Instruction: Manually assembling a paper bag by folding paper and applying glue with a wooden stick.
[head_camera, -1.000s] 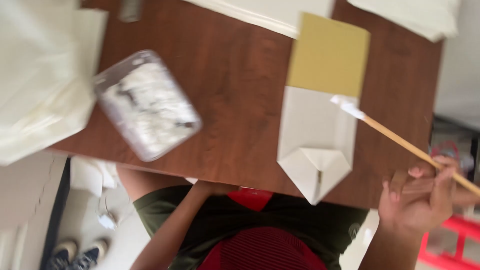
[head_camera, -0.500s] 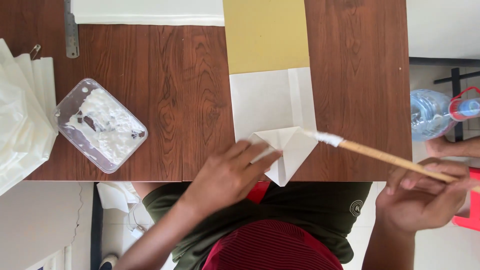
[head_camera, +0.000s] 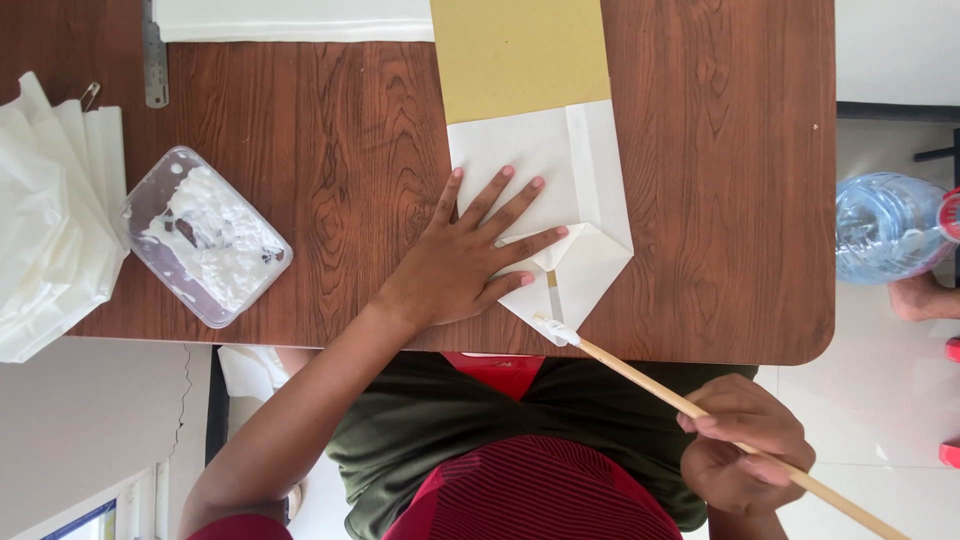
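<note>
The left hand (head_camera: 460, 265) lies flat and spread on the white folded paper (head_camera: 540, 170), fingers apart and pressing down, clamped on nothing; the paper rests on the brown bench (head_camera: 720, 200), near its front edge, with its long axis running from the far side toward the person, its pointed folded end aimed at the person's body. A tan card sheet (head_camera: 520, 55) lies under the paper's far end and reaches on toward the far edge. The right hand (head_camera: 745, 455) is off the bench, below its front edge, its grip closed around a thin wooden stick (head_camera: 660, 390); the stick slants up and left from that hand, its white-coated tip touching the paper's point at the bench edge. Well to the left sits a clear plastic tub (head_camera: 205, 235) smeared with white paste; beside it, a heap of white paper (head_camera: 50, 220); a metal ruler (head_camera: 153, 55) lies at the far left. A plastic bottle (head_camera: 890, 228) sits off the bench to the right.
</note>
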